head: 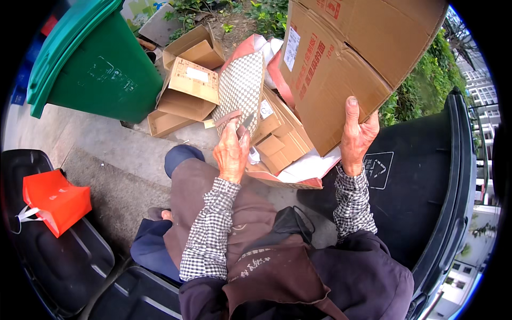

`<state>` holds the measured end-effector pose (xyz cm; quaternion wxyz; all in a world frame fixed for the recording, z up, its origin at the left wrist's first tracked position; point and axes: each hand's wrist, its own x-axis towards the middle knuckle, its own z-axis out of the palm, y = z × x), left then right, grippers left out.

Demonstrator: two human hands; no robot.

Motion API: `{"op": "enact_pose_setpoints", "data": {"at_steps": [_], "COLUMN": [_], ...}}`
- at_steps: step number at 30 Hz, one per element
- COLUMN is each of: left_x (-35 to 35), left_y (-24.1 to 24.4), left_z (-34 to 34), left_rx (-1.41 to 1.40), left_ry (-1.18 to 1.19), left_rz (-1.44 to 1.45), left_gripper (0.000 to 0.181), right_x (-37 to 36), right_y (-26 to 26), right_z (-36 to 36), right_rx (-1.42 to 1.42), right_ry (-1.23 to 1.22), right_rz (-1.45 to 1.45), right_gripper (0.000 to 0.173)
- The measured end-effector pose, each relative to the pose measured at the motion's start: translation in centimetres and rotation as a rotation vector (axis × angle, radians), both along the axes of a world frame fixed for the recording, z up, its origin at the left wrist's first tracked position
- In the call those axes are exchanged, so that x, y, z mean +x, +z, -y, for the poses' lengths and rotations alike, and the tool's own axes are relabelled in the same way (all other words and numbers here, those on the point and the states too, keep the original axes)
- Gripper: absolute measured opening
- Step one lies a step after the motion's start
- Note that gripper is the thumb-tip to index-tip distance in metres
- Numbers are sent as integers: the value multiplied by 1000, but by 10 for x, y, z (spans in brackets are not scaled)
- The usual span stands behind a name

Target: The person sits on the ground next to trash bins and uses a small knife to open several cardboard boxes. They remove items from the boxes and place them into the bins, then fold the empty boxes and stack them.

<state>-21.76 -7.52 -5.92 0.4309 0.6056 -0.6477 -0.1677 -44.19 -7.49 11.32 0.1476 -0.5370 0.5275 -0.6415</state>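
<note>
My right hand (358, 138) grips the lower edge of a large flattened cardboard box (324, 80), thumb on the printed face. This box stands tilted over an open carrier bag (300, 185) with reddish trim and white lining. Folded cardboard (276, 150) is packed inside the bag. My left hand (232, 150) is closed on a brown strip (229, 117) at the bag's checked side panel (240, 86). A small grey pointed piece shows by its fingers; I cannot tell what it is.
Open cardboard boxes (192, 86) lie left of the bag. A green wheeled bin (104, 72) stands beyond them, a black bin (412, 172) on the right. An orange-red paper bag (56, 200) rests on a black bin lid (60, 260). Shrubs (424, 80) grow behind.
</note>
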Motion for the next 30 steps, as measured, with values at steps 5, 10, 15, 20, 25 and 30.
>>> {"op": "enact_pose_setpoints", "data": {"at_steps": [5, 10, 15, 20, 25, 30], "left_x": [-19, 11, 25, 20, 31, 31], "left_y": [-61, -73, -94, -92, -107, -114], "left_z": [-6, -1, 1, 3, 5, 5], "left_rx": [335, 392, 379, 385, 453, 491], "left_ry": [-100, 46, 233, 255, 329, 335], "left_rz": [281, 82, -135, -123, -408, -403], "left_gripper": [61, 21, 21, 22, 26, 28], "right_x": [-41, -63, -76, -78, -70, -83], "right_y": [-31, -85, -122, -158, -162, -153], "right_z": [-27, -35, -26, -16, -6, 8], "right_rx": [193, 386, 608, 753, 712, 818], "right_ry": [-86, -38, 77, 228, 264, 354], "right_rz": [116, 314, 493, 482, 433, 328], "right_gripper": [37, 38, 46, 53, 55, 50]}}
